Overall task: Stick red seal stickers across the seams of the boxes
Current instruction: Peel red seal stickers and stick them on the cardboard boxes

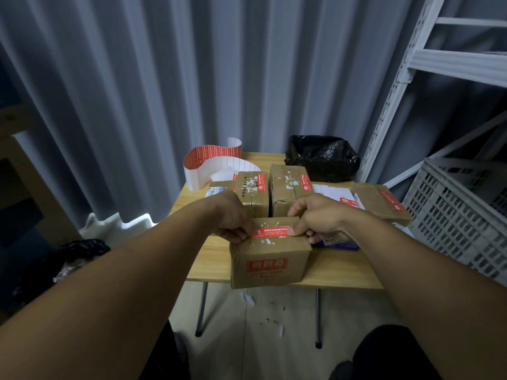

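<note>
Most of the job looks finished. On the pale wooden table [343, 272], the left rear cardboard box [253, 200], the middle rear cardboard box [284, 200] and the flatter brown box at centre right [375, 200] each carry a red strip on top.

The one in hand is the small brown cardboard box [270, 266] at lower centre. Its red seal sticker [270, 232] lies along the top face, directly between the two hands. The left hand [233, 222] has curled fingers and seems to pinch the sticker's left end at the box edge. The right hand [315, 216] presses its thumb on the right end, with its other fingers hooked over the box's right side.

I'd judge only the rubbing-down remains here. A curled white backing strip with red stickers [211, 160] stands at the table's upper left.
</note>
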`<state>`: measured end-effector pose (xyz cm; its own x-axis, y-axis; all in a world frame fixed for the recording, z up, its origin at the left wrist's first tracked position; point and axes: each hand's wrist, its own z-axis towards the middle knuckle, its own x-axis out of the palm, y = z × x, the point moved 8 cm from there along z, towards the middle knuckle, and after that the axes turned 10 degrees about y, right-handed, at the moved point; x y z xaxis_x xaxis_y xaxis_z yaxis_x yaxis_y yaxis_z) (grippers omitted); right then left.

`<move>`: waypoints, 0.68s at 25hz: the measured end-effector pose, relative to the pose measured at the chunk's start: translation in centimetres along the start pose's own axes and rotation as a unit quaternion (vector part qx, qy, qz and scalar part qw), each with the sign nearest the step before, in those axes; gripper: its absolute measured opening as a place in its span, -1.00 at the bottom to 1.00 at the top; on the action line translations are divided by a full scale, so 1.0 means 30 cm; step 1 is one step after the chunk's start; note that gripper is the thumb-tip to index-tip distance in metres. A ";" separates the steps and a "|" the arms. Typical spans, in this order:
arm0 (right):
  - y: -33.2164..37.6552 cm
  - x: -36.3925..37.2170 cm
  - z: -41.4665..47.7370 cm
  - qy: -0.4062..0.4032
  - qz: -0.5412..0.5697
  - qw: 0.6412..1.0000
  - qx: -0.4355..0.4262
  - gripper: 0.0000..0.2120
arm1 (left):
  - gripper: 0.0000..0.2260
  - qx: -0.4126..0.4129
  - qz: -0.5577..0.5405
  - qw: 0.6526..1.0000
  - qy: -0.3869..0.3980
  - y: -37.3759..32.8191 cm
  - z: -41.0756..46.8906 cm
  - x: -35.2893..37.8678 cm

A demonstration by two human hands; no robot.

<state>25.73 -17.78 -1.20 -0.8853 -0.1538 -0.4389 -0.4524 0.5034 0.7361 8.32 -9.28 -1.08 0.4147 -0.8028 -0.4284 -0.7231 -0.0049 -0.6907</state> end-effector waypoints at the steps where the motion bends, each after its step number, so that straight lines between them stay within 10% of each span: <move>1: -0.002 -0.002 -0.003 0.007 0.017 1.000 0.000 -0.68 | -0.75 0.000 0.002 1.000 0.000 -0.001 -0.002 0.001; 5: 0.025 0.008 -0.017 -0.003 -0.009 1.000 -0.007 -0.82 | -0.75 0.004 0.002 1.000 0.000 -0.004 -0.004 0.003; 17: 0.010 0.047 0.065 -0.104 -0.152 0.982 0.032 -0.33 | -0.87 0.037 -0.032 0.999 -0.008 0.008 0.003 0.000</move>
<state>24.58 -16.20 -2.61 -0.6656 -0.1322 -0.7345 -0.6798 0.5137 0.5235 8.21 -9.21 -1.29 0.4682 -0.7926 -0.3906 -0.6516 -0.0111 -0.7585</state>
